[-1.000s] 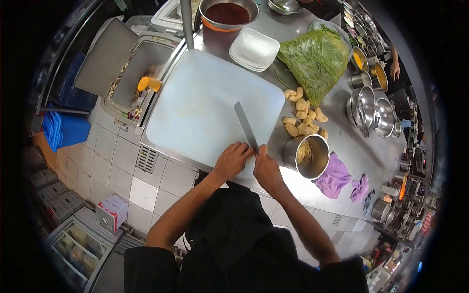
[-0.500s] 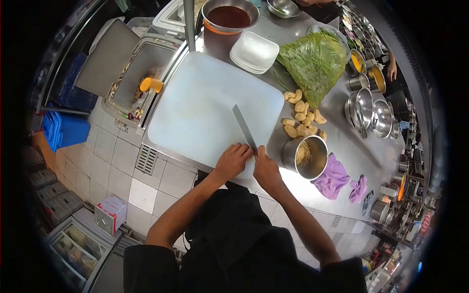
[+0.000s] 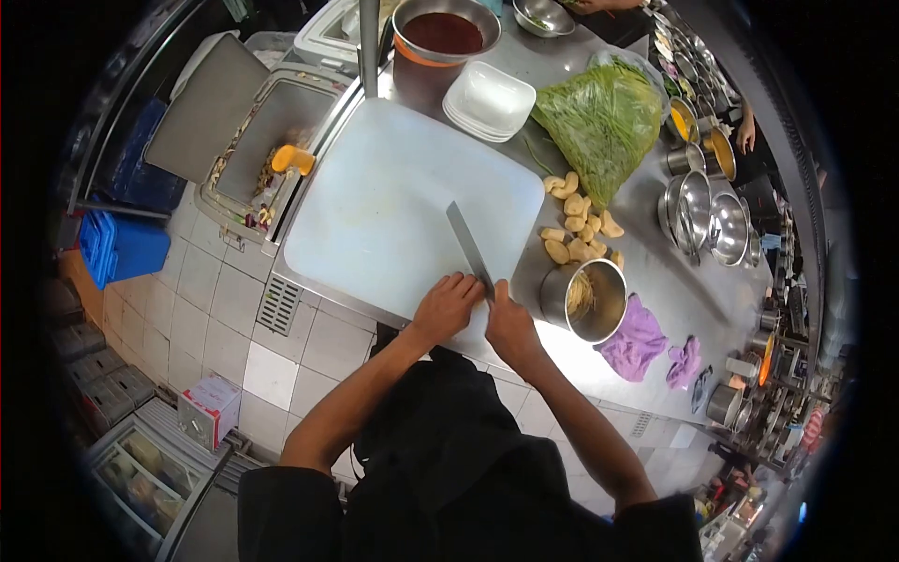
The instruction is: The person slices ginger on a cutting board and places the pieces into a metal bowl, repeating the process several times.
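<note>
My right hand (image 3: 512,330) is wrapped around the handle of a kitchen knife (image 3: 465,239), whose blade points away from me over the white cutting board (image 3: 375,206). Close against the blade, near the board's front edge, my left hand (image 3: 446,306) has its fingers curled and pressed down. Whatever lies under those fingers is hidden. To the right of the board a steel pot (image 3: 611,317) sits tilted, with thin pale-yellow shreds (image 3: 581,296) inside. Several peeled, knobbly pale-yellow pieces (image 3: 576,225), which look like ginger, lie behind the pot.
Behind the board stand stacked white dishes (image 3: 487,98) and a pot of dark red liquid (image 3: 440,56). A bag of green leaves (image 3: 604,117) and steel bowls (image 3: 691,211) are farther right, with a purple cloth (image 3: 635,342) nearer. An open waste bin (image 3: 253,140) adjoins the left edge.
The view has shifted very slightly. Both hands and the knife stay in nearly the same place on the board.
</note>
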### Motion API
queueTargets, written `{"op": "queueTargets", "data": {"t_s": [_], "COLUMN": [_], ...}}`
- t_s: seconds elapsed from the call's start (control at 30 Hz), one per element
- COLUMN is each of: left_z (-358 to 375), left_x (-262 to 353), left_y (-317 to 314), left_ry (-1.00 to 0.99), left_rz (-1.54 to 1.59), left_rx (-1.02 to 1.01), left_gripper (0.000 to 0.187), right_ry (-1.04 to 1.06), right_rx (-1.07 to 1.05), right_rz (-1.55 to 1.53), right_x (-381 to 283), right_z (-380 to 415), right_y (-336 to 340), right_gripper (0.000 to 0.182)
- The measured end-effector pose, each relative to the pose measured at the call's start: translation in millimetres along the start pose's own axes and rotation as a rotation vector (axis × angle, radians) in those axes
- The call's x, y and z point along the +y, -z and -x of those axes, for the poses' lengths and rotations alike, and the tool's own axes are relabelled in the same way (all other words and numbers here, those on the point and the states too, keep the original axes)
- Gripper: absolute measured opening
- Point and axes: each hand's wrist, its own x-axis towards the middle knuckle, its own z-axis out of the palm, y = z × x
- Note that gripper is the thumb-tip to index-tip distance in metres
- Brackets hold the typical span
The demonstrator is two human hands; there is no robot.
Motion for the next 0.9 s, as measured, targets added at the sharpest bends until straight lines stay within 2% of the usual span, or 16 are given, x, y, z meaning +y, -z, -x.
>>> {"op": "queueTargets", "data": {"t_s": [0.13, 0.2, 0.23, 0.3, 0.4, 0.5, 0.6, 0.73, 0.8, 0.9], "left_z": [2.1, -3.4, 0.3, 6.9, 9.3, 7.8, 6.5, 1.0, 2.0, 2.3], "left_x": [9.8, 12.9, 18.0, 25.7, 30.4, 35.5, 38.0, 34.8, 36.0, 37.2], "left_y": [14.3, 28.9, 30.7, 32.6, 26.2, 21.3, 19.7, 18.1, 18.5, 17.4], "left_ry": [0.018, 0.074, 0.073, 0.251, 0.319, 0.301, 0.358, 0.383, 0.387, 0.392], "left_rz": [0.018, -0.017, -0.015, 0.016, 0.051, -0.037, -0.031, -0.018, 0.01, -0.009], "left_rx": [-0.047, 0.091, 0.082, 0.018, -0.015, -0.096, -0.143, -0.108, -0.113, -0.111], "left_gripper": [0.027, 0.027, 0.027, 0.032, 0.035, 0.026, 0.025, 0.025, 0.024, 0.024], "right_ry": [-0.019, -0.021, 0.0, 0.035, 0.026, 0.08, 0.084, 0.067, 0.069, 0.07], "right_rx": [0.032, 0.036, 0.04, 0.07, 0.045, 0.084, 0.081, 0.038, 0.011, -0.009], "right_rz": [-0.011, -0.003, -0.006, -0.003, -0.004, -0.04, -0.043, 0.066, 0.111, 0.071], "right_x": [4.4, 4.2, 6.1, 6.1, 7.0, 15.1, 13.6, 2.4, 1.6, -0.4], "right_z": [4.1, -9.2, -5.9, -0.5, -1.6, -3.6, -1.8, 4.9, 10.8, 9.1], "right_y": [-9.1, -1.5, -4.4, -7.1, -6.1, -16.1, -15.3, -2.2, -4.2, 3.9], "right_gripper": [0.023, 0.021, 0.019, 0.017, 0.019, 0.023, 0.022, 0.024, 0.03, 0.031]}}
